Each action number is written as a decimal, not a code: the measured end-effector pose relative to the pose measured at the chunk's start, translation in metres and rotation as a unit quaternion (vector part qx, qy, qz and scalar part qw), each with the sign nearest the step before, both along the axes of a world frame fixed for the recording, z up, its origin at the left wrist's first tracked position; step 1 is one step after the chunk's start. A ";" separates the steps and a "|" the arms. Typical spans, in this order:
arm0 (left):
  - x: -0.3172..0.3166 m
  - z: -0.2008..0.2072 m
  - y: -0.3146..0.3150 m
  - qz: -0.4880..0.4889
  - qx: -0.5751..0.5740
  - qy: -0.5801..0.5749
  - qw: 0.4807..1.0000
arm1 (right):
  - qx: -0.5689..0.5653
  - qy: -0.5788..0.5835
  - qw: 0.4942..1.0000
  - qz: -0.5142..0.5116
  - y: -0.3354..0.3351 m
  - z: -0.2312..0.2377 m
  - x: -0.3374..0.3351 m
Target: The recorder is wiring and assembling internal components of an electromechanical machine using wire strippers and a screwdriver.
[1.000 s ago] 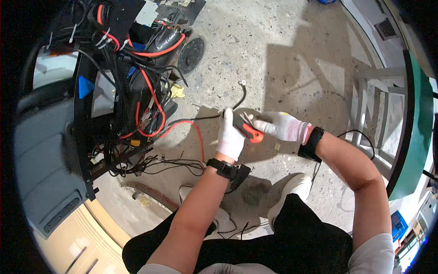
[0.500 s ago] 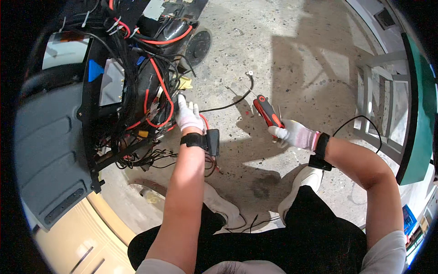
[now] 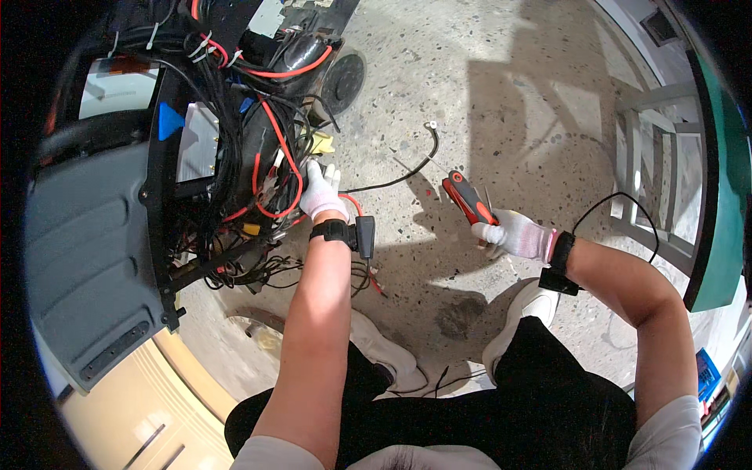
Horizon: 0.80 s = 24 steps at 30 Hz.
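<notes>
My left hand (image 3: 322, 194), in a white glove, is at the edge of a dense bundle of black and red wires (image 3: 270, 164). Its fingers stretch forward, slightly apart, and I see nothing gripped in them. From beside that hand a black cable (image 3: 392, 182) runs out over the floor to a ring terminal (image 3: 432, 125). My gloved right hand (image 3: 513, 233) is closed around a red-and-black folding hex key set (image 3: 468, 197), held above the floor. Several thin metal keys stick out of its handle.
The wires belong to an opened vehicle body with a grey panel (image 3: 94, 258) and a cream panel (image 3: 157, 403). A yellow connector (image 3: 322, 142) hangs near the bundle. A green-topped bench (image 3: 717, 188) with grey legs stands at right. My white shoes (image 3: 523, 317) are on the speckled floor.
The view has shifted slightly. My right hand and the hex key set have moved a little to the right. My left hand stays at the wires.
</notes>
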<state>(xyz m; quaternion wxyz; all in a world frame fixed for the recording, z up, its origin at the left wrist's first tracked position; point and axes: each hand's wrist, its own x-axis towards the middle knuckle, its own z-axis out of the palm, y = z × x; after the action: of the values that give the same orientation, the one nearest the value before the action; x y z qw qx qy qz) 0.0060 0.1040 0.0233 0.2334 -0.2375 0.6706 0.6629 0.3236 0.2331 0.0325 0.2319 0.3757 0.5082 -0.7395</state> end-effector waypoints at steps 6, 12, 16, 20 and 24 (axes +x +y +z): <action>-0.008 -0.016 -0.005 0.012 -0.015 0.030 0.999 | 0.005 -0.007 1.000 -0.001 -0.002 -0.009 0.003; -0.009 -0.021 -0.002 0.035 -0.039 0.033 0.998 | 0.050 0.018 0.998 0.029 -0.001 -0.014 -0.004; -0.008 -0.013 0.005 0.079 0.004 0.014 0.997 | 0.012 0.008 1.000 0.022 0.000 -0.016 -0.009; -0.006 -0.010 0.005 0.086 0.017 0.043 0.995 | 0.060 0.023 0.997 0.043 -0.002 -0.017 -0.005; -0.006 -0.014 0.000 0.086 0.027 0.039 0.995 | 0.046 0.002 0.998 0.042 -0.003 -0.017 -0.004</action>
<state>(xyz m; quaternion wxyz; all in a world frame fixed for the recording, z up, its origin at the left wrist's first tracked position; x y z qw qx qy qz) -0.0001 0.1043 0.0094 0.1557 -0.2620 0.6382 0.7070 0.3193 0.2297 0.0154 0.2440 0.3626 0.5576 -0.7058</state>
